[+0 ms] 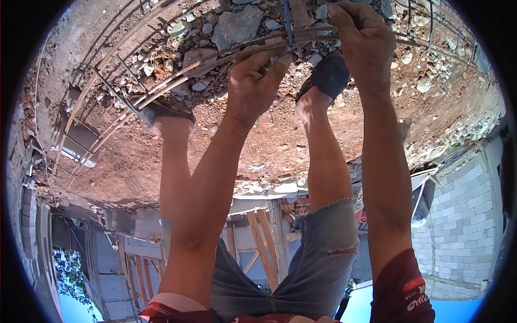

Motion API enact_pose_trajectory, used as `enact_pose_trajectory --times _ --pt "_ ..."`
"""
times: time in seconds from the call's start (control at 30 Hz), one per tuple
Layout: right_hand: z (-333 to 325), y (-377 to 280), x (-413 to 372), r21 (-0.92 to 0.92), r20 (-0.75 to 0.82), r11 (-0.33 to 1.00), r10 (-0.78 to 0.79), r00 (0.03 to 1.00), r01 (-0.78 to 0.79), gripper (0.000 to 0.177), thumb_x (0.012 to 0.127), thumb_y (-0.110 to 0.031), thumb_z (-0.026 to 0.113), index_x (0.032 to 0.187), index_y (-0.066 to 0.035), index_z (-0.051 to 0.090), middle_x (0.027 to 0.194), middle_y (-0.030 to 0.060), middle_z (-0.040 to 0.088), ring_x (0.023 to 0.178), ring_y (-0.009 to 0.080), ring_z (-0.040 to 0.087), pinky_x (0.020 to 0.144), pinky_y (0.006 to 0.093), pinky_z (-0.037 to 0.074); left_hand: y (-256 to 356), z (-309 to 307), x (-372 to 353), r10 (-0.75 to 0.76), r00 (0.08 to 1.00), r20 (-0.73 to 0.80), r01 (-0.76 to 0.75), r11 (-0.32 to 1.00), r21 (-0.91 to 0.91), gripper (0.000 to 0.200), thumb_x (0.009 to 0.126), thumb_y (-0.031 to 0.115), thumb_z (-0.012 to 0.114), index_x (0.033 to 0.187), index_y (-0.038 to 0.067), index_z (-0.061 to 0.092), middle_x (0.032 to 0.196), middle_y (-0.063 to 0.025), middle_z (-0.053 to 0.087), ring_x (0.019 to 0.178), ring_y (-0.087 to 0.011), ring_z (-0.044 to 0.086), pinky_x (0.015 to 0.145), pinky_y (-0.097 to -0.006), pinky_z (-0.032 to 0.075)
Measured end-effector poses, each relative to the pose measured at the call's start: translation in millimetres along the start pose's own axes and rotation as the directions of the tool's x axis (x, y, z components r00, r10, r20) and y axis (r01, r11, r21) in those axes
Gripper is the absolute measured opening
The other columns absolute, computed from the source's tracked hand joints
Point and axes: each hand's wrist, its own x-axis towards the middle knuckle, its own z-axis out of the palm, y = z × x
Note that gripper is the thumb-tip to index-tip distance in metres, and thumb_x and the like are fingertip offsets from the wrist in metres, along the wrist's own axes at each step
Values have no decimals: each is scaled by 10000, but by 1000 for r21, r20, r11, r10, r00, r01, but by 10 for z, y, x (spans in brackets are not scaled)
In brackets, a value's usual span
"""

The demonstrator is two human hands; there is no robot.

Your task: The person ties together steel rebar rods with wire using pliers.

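Note:
My left hand [254, 86] is closed around the lower of the long, rusty steel rods [210, 64] of a reinforcing bar cage. Its thumb and forefinger come together just below a grey steel stirrup [287, 24] that crosses the rods. My right hand [367, 46] is over the same rods, farther right, with its fingers curled and thumb and forefinger drawn together; what they hold is hidden. More stirrups [131, 72] cross the cage at the left, and another [431, 24] stands at the right.
Rubble with a large flat stone [237, 26] lies beyond the cage. My dark shoes [329, 75] stand on reddish dirt [258, 134] close to the rods. Behind me are timber props [262, 247] and a grey block wall [466, 215].

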Motion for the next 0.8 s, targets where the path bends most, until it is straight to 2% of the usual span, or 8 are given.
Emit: enact_pose_trajectory --times 0.1,0.23,0.27,0.4,0.6,0.63,0.7,0.8 --pt "57 195 -431 93 -188 995 45 981 -28 145 838 -116 688 905 12 688 733 24 659 649 81 589 580 221 476 -7 28 -20 80 997 -12 -81 995 -57 252 884 181 661 1065 10 692 804 -89 635 695 -140 568 619 -297 468" --pt "515 289 -803 450 72 791 431 900 -415 227 893 -128 598 1042 28 669 905 101 699 749 110 635 684 245 503 257 -33 -53 -117 991 68 118 993 -22 244 906 178 634 1075 9 687 836 -100 643 734 -163 605 656 -308 486" --pt "591 300 -842 686 192 571 457 869 -451 234 898 -126 592 1039 44 668 867 90 696 768 110 636 690 230 499 263 -50 -60 -87 992 87 86 996 11 247 914 179 620 1086 12 681 855 -116 646 742 -193 617 662 -318 493" --pt "609 317 -931 793 237 481 323 916 -375 266 928 -120 599 1103 78 629 969 102 675 827 120 646 755 227 534 276 -145 -60 129 982 138 -167 936 310 261 935 184 583 1122 18 659 887 -158 639 751 -282 633 670 -341 504" --pt "518 430 -766 514 350 706 348 870 -488 194 930 -106 598 1033 41 669 863 47 681 738 70 588 644 218 481 402 -259 -54 5 975 223 -109 882 458 240 939 155 592 1119 13 662 942 -150 655 807 -255 653 701 -302 513" --pt "525 465 -758 399 244 873 192 950 -279 168 924 -102 600 1003 25 676 820 25 667 712 51 558 617 215 454 413 -241 -78 3 975 223 -108 880 462 240 939 155 592 1119 13 662 942 -150 655 807 -255 653 701 -302 513" --pt "505 551 -734 252 167 966 12 986 -54 145 918 -99 602 973 9 683 777 3 654 686 33 528 590 211 427 418 -169 -145 -288 957 22 287 957 44 220 927 130 627 1112 24 678 969 -107 668 817 -162 636 721 -264 495" --pt "436 648 -633 428 240 899 -11 971 -96 175 900 -168 584 889 -19 673 559 -19 518 522 27 433 455 244 366 277 -106 -165 -346 937 -56 339 935 -101 215 917 119 648 1110 32 687 971 -81 666 839 -120 605 736 -249 478"
